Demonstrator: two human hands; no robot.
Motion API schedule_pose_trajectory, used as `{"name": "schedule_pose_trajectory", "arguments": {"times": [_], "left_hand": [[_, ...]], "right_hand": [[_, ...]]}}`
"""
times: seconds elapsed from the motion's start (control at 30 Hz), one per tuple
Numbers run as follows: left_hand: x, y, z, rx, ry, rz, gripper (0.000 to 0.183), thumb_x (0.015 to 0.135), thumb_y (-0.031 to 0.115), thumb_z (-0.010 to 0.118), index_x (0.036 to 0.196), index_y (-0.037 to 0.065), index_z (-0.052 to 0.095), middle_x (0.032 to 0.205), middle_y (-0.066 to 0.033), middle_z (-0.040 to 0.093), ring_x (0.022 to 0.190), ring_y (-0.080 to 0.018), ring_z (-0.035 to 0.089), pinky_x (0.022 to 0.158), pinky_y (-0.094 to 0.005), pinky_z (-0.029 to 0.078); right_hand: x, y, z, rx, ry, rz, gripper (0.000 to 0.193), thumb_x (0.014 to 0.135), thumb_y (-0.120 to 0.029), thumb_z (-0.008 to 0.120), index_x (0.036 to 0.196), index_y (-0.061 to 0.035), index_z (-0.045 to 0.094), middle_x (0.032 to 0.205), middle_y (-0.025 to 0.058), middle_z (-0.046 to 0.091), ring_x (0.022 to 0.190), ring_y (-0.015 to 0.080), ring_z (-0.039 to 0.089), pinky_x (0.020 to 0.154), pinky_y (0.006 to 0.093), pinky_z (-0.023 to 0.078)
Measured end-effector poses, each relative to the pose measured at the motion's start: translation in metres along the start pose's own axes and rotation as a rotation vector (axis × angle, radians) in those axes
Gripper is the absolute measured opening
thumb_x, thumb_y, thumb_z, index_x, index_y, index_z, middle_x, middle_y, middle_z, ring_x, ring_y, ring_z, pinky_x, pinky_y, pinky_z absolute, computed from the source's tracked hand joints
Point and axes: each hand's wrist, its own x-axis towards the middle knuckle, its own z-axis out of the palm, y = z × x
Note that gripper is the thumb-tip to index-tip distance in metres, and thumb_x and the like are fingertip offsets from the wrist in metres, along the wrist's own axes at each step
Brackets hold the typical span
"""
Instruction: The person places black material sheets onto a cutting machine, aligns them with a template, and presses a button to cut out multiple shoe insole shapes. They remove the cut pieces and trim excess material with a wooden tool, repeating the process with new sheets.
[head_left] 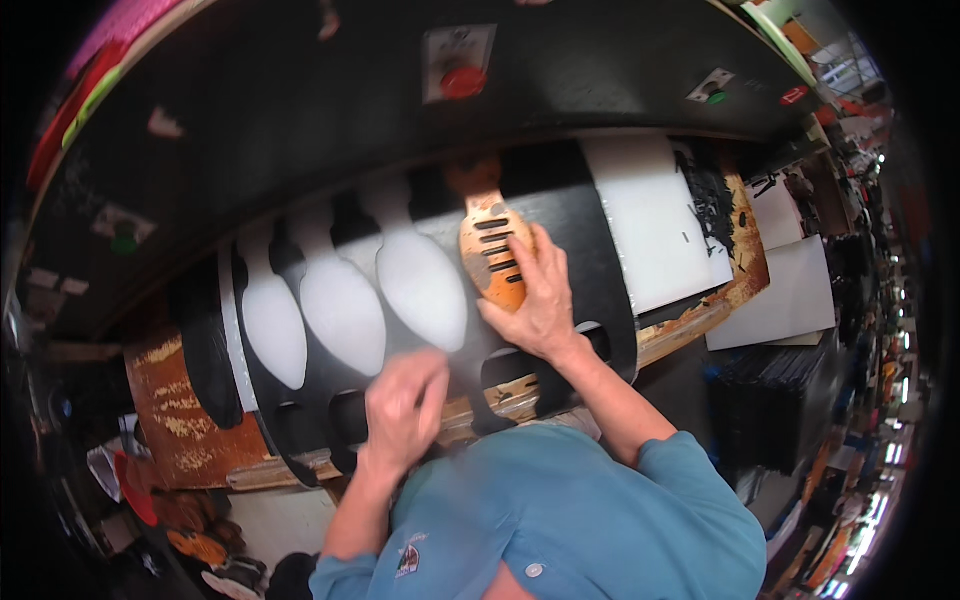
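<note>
My right hand [540, 300] grips an orange sole-shaped cutting die [506, 290] by its near, rounded end, thumb on one side and fingers on the other. Dark slots run across the die, and its far end goes into the shadow under the press. It lies on a black sheet [560, 210] that has several sole-shaped openings, the white board [420, 290] showing through them. My left hand [405, 405] hovers near the sheet's front edge, left of the die. Its fingers look curled but are smeared by motion, so whether they hold anything is unclear.
The black press head [330, 110] hangs over the far side, with a red button [463, 81] and green buttons [124, 238] on it. Black scraps [712, 205] lie at the right on the worn table [180, 400]. A stack of dark sheets [770, 400] stands at the right.
</note>
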Motion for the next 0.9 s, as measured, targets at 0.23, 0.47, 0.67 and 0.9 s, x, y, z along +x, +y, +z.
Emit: {"name": "schedule_pose_trajectory", "arguments": {"times": [0.23,0.47,0.67,0.9], "left_hand": [[-0.062,0.014,0.053,0.253,-0.028,0.009,0.019,0.088,0.007,0.082,0.082,0.004,0.064,0.075,-0.0124,0.066,0.07,-0.0343,0.068,0.063,-0.0446,0.054],[-0.076,-0.004,0.062,0.345,0.083,0.025,0.024,0.092,0.01,0.08,0.081,0.005,0.06,0.073,-0.0135,0.063,0.067,-0.0355,0.066,0.061,-0.0467,0.051],[-0.057,0.005,0.072,0.433,0.116,0.005,0.027,0.095,0.01,0.078,0.081,0.002,0.057,0.071,-0.0174,0.063,0.066,-0.0391,0.065,0.06,-0.0479,0.051],[-0.021,0.018,0.071,0.52,0.114,-0.046,0.03,0.101,0.025,0.074,0.083,0.003,0.063,0.078,-0.0196,0.071,0.076,-0.043,0.07,0.067,-0.0507,0.054]], "right_hand": [[0.004,0.012,0.019,0.039,0.126,-0.162,0.08,0.069,-0.028,0.089,0.139,0.0035,0.064,0.147,0.0349,0.049,0.129,0.0501,0.051,0.112,0.0523,0.047],[0.01,0.098,-0.096,0.362,0.491,-0.096,0.012,0.098,-0.011,0.076,0.103,-0.0015,0.07,0.1,0.005,0.07,0.09,0.0145,0.066,0.081,0.0301,0.055],[0.063,0.192,-0.238,0.336,0.923,0.069,0.03,0.106,-0.024,0.068,0.089,0.0006,0.066,0.074,-0.0011,0.063,0.07,0.0074,0.054,0.065,0.0301,0.047],[0.003,0.218,-0.244,0.469,0.594,0.124,0.029,0.106,-0.025,0.07,0.089,-0.0006,0.069,0.071,-0.0039,0.058,0.07,0.0045,0.05,0.063,0.0271,0.044]]}}
